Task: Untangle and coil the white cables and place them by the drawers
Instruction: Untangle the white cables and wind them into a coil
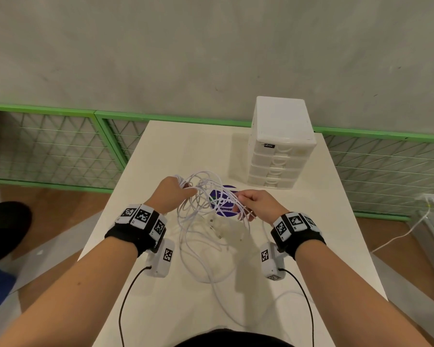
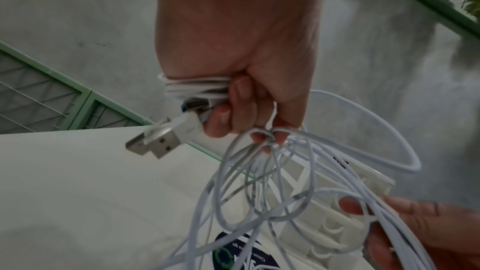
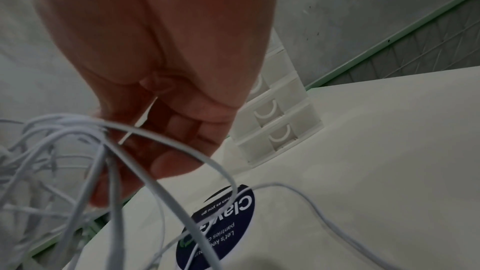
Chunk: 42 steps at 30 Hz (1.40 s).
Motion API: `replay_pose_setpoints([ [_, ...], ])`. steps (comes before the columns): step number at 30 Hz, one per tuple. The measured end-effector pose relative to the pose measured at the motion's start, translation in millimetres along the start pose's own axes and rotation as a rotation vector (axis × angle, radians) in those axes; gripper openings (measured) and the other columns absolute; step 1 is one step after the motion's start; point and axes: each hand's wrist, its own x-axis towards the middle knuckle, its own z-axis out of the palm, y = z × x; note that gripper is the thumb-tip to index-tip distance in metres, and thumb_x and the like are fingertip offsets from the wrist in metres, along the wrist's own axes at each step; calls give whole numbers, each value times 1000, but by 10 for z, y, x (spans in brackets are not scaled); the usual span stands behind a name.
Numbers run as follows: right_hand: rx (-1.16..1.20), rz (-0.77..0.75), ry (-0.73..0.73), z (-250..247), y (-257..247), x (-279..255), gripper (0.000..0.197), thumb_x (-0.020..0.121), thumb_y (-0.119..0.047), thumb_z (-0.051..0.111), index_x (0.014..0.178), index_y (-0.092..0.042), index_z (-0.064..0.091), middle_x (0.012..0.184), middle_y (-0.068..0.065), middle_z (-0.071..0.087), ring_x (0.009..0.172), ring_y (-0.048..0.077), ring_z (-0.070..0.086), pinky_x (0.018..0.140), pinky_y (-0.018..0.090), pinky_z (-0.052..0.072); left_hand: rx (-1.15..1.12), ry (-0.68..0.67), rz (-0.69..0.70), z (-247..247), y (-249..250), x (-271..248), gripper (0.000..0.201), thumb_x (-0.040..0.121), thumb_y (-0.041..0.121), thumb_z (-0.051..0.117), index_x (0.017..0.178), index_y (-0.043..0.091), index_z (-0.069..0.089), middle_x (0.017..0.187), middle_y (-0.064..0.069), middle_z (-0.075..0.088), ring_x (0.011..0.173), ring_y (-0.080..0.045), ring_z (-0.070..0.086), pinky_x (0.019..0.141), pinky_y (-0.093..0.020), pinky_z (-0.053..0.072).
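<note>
A tangle of white cables [image 1: 206, 216] hangs between my two hands above the middle of the table [image 1: 166, 151]. My left hand [image 1: 173, 194] grips a bundle of cable turns, and two USB plugs [image 2: 158, 141] stick out of its fist [image 2: 233, 93]. My right hand [image 1: 256, 204] pinches several strands [image 3: 109, 151] at the right side of the tangle. Loose loops trail down onto the table toward me. The white drawer unit [image 1: 281, 146] stands at the back right, also seen as the drawers [image 3: 275, 122] behind my right hand.
A round dark blue sticker [image 1: 223, 200] lies on the table under the cables, in front of the drawers. Green wire-mesh fencing [image 1: 50, 146] runs behind the table. The table's left edge drops to a wooden floor [image 1: 68, 221]. Another white cord [image 1: 406, 234] lies on the floor at right.
</note>
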Motion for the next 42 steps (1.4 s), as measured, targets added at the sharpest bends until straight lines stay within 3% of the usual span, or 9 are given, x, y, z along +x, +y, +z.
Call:
replay_pose_setpoints([
  [4,0,1,17,17,-7,1,23,94,-35,54,94,-18,70,80,4,69,66,12,58,60,23,43,13,7,-18,11,-3,-21,42,85,25,68,62,11,36,61,-1,35,53,-12,33,44,-19,24],
  [8,-118,-48,106,50,9,37,28,89,-28,62,88,-2,70,83,18,63,76,16,54,74,30,40,34,-36,-29,5,19,-58,40,84,28,69,67,11,37,62,0,38,53,-12,34,45,-22,25],
  [11,-50,-75,177,35,-74,38,21,92,-20,59,75,-9,67,71,1,62,62,1,53,65,17,40,32,-82,-55,-9,34,-83,36,83,32,69,74,9,43,64,-2,42,53,-14,38,48,-26,29],
  [14,64,-107,194,39,-108,62,17,93,-14,57,82,-7,68,69,2,64,56,0,55,62,10,44,37,-102,-59,-33,38,-95,36,83,34,68,76,8,44,65,-4,43,54,-16,39,50,-28,30],
  [18,97,-91,206,32,-99,82,14,92,-13,58,93,-2,67,69,7,63,56,11,56,56,12,45,36,-103,-46,-64,29,-94,38,82,35,68,73,8,43,62,-4,42,53,-16,37,50,-27,29],
  [23,90,-65,187,-36,-2,52,11,89,-10,61,93,-1,67,66,3,64,49,1,57,49,8,39,-25,-86,-70,-143,24,-75,39,79,30,70,64,11,40,56,-2,39,49,-15,34,49,-27,27],
  [31,-26,-27,224,-85,156,21,7,82,-9,70,88,-12,70,80,0,69,73,9,61,74,19,46,-25,-81,-66,-186,10,-91,39,81,30,69,60,12,41,51,0,39,46,-15,34,48,-26,27],
  [37,82,-17,207,-82,124,-37,10,87,-14,66,87,-5,65,69,3,64,48,2,51,55,12,42,-48,-70,-54,-237,-6,-119,43,82,26,69,55,13,38,45,1,36,39,-12,31,44,-23,26],
  [42,72,5,209,-74,116,-57,17,89,-23,64,92,-8,71,64,-1,64,49,4,46,57,16,41,-49,-89,-55,-267,-22,-142,41,83,27,68,56,12,40,45,-1,38,39,-14,32,45,-24,27],
])
